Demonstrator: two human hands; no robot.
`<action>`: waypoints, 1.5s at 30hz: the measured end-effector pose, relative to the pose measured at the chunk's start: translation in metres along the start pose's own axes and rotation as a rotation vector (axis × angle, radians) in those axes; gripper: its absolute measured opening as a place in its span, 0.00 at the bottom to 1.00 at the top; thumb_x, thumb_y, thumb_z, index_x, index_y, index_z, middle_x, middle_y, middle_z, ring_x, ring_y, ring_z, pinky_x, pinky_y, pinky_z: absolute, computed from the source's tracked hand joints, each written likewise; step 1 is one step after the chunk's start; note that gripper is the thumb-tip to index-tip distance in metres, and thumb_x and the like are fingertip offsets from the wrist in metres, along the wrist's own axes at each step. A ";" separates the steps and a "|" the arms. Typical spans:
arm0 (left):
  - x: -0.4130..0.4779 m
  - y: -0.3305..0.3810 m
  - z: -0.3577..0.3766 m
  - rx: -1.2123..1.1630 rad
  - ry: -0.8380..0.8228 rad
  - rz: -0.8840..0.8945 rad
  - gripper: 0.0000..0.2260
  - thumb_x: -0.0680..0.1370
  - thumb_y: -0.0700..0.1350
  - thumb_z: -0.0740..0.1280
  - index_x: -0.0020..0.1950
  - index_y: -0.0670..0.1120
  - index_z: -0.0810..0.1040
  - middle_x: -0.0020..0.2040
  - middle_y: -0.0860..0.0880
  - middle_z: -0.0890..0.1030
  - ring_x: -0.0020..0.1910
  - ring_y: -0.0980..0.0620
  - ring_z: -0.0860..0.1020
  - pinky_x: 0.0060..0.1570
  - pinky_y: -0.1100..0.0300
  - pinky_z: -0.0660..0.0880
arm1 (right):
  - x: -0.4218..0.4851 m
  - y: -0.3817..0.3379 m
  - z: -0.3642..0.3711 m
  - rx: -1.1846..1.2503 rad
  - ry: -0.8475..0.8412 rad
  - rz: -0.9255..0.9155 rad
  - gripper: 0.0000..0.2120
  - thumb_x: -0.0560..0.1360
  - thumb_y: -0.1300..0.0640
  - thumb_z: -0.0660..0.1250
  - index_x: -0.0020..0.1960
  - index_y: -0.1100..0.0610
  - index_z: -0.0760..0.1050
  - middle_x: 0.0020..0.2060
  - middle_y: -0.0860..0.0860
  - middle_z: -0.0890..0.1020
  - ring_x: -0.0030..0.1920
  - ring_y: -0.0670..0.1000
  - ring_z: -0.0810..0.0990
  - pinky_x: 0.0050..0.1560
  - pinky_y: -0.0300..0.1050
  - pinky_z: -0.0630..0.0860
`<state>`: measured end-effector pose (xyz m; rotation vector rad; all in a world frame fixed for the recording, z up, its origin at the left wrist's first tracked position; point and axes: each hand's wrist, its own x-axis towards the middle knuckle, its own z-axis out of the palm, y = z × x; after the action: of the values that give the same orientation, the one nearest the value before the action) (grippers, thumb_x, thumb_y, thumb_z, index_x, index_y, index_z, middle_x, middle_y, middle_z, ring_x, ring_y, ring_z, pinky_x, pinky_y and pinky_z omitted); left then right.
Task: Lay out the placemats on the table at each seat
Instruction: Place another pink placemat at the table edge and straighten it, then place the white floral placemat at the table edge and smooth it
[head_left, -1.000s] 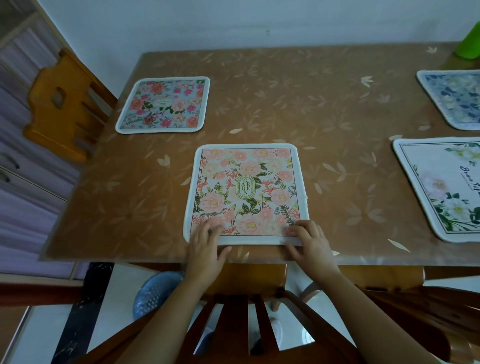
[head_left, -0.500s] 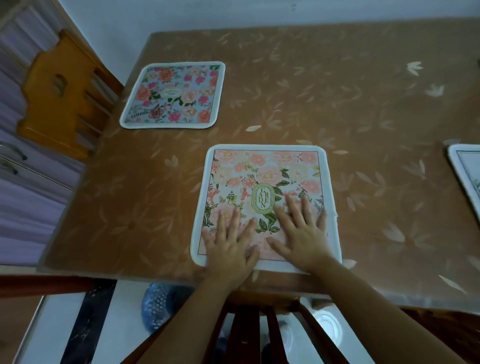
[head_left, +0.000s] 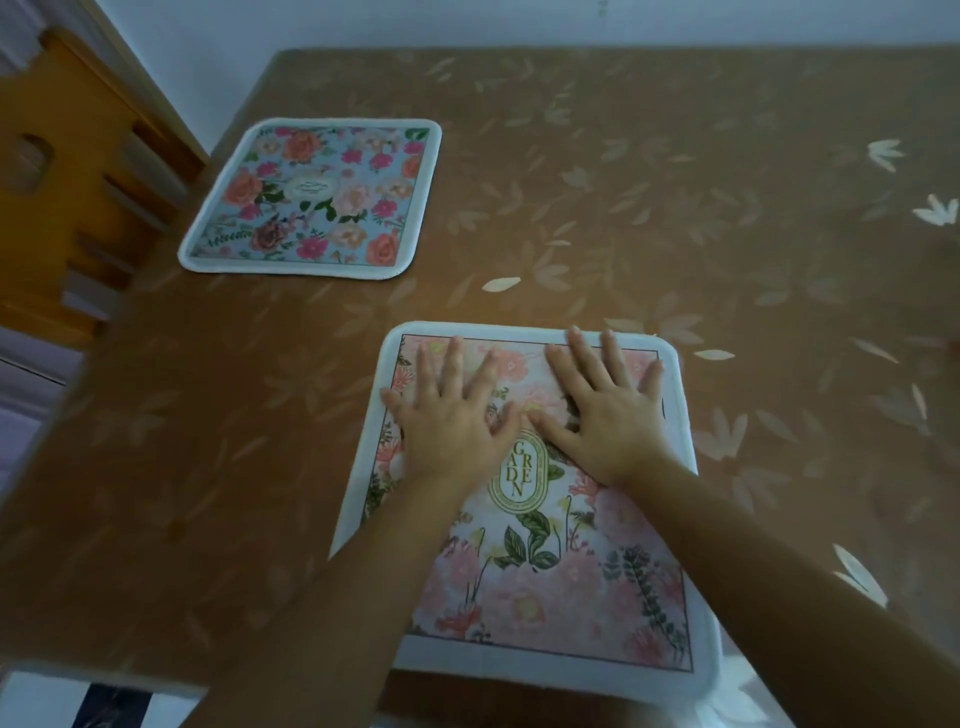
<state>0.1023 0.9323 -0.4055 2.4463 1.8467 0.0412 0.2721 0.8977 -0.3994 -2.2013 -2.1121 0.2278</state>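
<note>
- The pink mat (head_left: 545, 587) lay flat on the worktop (head_left: 649, 208) at the near seat, its near border right at the worktop's near edge. Whether that border overhung, I could not tell.
- The left hand (head_left: 452, 415) was spread open, palm down on the mat's far left part. It gripped nothing.
- The right hand (head_left: 608, 415) was equally flat and splayed on the far right part, its longest fingers reaching the white far border. It held nothing either.
- The step looked like smoothing the mat. To do it well, both palms should press lightly and evenly, sweeping from the middle outward so no ripple stays trapped.
- Pressure should stay mostly downward, since a hard forward shove could slide the mat away from the seat or skew it against the worktop edge.
- A blue mat (head_left: 311, 197) already sat at the far left seat, by the chair (head_left: 67, 197), well apart from the pink one.
- A second earlier both hands were at the mat's near border, fingers curled over its edge.
- Half a second earlier they lay flat on its near half; they then slid to the far half.
- The mat itself kept its place, and the mats seen earlier on the right were out of view.
</note>
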 end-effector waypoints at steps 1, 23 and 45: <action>0.005 0.002 -0.001 -0.017 0.007 -0.050 0.29 0.72 0.65 0.42 0.71 0.59 0.47 0.76 0.47 0.49 0.73 0.41 0.44 0.62 0.28 0.49 | 0.000 0.000 0.000 -0.008 0.013 0.047 0.37 0.68 0.28 0.39 0.72 0.44 0.42 0.75 0.48 0.46 0.74 0.56 0.41 0.66 0.73 0.46; -0.182 -0.002 -0.004 -0.050 -0.053 0.030 0.26 0.76 0.61 0.43 0.72 0.56 0.43 0.75 0.46 0.42 0.73 0.42 0.41 0.66 0.33 0.45 | -0.204 -0.054 0.000 0.013 -0.140 0.231 0.33 0.71 0.31 0.38 0.70 0.43 0.31 0.75 0.52 0.41 0.73 0.59 0.37 0.67 0.71 0.49; -0.322 0.044 -0.148 -0.264 0.214 0.382 0.17 0.68 0.46 0.71 0.55 0.44 0.78 0.56 0.42 0.80 0.57 0.41 0.76 0.58 0.39 0.69 | -0.352 -0.098 -0.142 0.125 0.117 0.352 0.27 0.74 0.42 0.60 0.70 0.47 0.55 0.72 0.51 0.63 0.70 0.54 0.61 0.66 0.57 0.66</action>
<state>0.0460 0.6170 -0.2468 2.6374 1.3021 0.5492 0.1853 0.5566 -0.2253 -2.4291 -1.5967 0.2392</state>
